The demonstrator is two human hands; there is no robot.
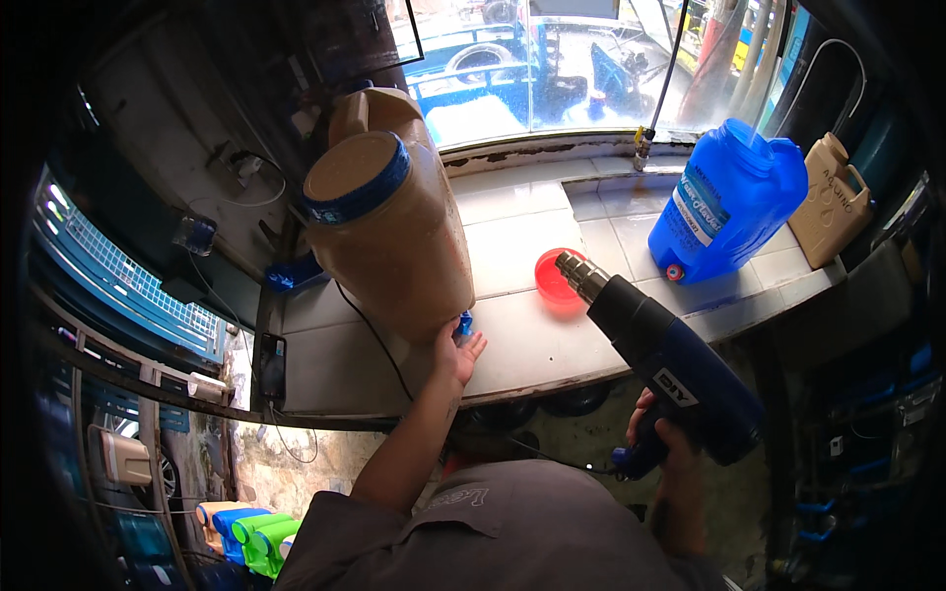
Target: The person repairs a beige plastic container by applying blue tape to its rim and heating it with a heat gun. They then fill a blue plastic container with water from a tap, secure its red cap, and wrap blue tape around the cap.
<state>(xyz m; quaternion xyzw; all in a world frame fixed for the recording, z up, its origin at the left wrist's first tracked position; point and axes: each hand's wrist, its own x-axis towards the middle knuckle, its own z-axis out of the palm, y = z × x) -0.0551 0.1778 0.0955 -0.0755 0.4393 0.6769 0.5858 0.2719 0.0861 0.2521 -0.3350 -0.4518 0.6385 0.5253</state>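
A large tan water jug (394,246) with a blue screw lid stands on the tiled counter, left of centre. At its base juts a small blue tap (465,322). My left hand (461,357) reaches up to that tap, thumb on one side and fingers on the other, closed about it. My right hand (662,426) is wrapped round the handle of a dark blue heat gun (670,364). The gun's metal nozzle points up and left, over the edge of a red bowl (555,276) on the counter.
A blue jug (729,207) without a lid stands at the right, beside a tan jerrycan (831,202). A phone (272,362) and a black cable (370,330) lie on the left of the white-tiled counter (512,345). Several coloured containers (258,537) sit at the lower left.
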